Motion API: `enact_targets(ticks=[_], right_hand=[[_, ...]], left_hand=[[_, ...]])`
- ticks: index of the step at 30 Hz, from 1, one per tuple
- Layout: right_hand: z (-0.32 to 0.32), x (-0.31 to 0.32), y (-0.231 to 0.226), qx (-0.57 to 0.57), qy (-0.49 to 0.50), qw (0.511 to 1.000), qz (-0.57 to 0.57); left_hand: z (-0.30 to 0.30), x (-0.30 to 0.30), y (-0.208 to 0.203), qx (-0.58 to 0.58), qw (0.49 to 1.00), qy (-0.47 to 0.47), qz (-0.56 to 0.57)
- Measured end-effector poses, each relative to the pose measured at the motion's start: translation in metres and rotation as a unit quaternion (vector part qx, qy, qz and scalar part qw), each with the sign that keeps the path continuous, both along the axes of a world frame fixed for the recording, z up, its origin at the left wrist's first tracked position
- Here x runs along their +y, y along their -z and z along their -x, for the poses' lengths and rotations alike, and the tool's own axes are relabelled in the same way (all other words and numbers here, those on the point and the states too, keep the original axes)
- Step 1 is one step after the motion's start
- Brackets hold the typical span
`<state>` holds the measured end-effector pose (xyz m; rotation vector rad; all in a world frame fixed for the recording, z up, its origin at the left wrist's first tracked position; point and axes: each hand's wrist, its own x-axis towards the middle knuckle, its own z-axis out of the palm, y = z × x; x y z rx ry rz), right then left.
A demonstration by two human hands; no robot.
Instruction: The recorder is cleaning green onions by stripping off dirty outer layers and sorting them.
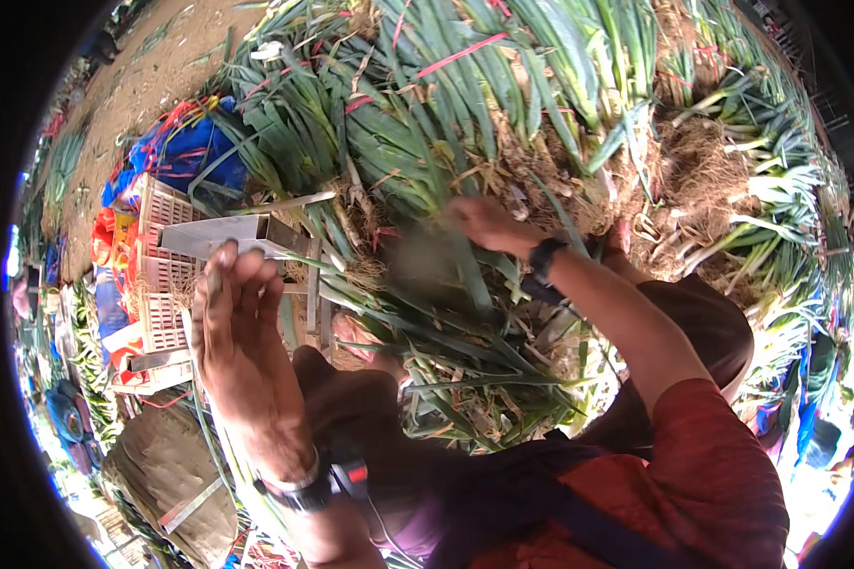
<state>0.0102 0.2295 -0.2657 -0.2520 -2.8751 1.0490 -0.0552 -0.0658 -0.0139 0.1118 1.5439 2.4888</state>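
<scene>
We see a large heap of green onions (465,104): long, flat, glossy green leaves, pale stalks and matted, fibrous brown roots, with thin red ties around some bundles. A smaller bundle of the same stalks (436,332) lies across the middle of the view, leaves fanned toward the lower right.

Our left hand (242,327) is raised in the left part of the view, forearm coming up from the lower edge, palm turned inward, a dark wristband (299,493) at the wrist. Its fingers are apart and extended; it grips nothing, and its fingertips sit just in front of a flat, grey metal blade (223,235) mounted beside a pale plastic lattice crate (161,275). We cannot tell whether they touch the blade.

Our right hand (489,226) reaches forward from a red sleeve (712,465), a black watch (544,256) on the wrist. It rests in the leaves at the near side of the heap; motion blur hides the fingers, so we cannot tell whether they are clamped on the stalks.

A brown sack (171,465) lies at lower left.
</scene>
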Motion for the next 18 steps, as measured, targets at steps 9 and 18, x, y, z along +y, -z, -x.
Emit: enact_targets(ticks=[9,18], right_hand=[[0.141,-0.104,0.105,0.096,0.123,0.974,0.162],[0.207,-0.091,0.134,-0.091,0.146,0.969,0.179]], left_hand=[[-0.001,-0.012,-0.011,-0.16,0.986,0.033,-0.016],[0.005,-0.008,-0.006,-0.182,0.977,0.104,0.045]])
